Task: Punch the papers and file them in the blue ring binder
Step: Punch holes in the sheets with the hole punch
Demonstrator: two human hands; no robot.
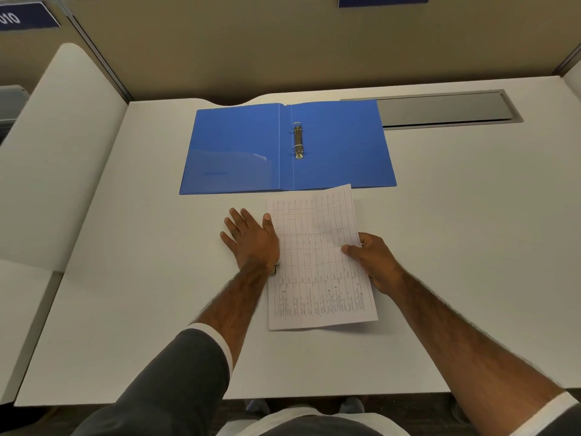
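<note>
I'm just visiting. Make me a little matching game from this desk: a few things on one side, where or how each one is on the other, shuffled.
Things:
1. blue ring binder
2. papers
3. left hand
4. right hand

States:
A. spread palm down at the papers' left edge
B. lying open at the far side of the desk
C. pinching the papers' right edge
D. lying just in front of the binder

Pairs: 1-B, 2-D, 3-A, 4-C

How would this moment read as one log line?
left hand: pressing hidden punch | right hand: holding papers | binder: open, empty

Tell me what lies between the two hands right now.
The papers: left hand presses flat at their left edge, right hand grips the right edge, per the head view.
</note>
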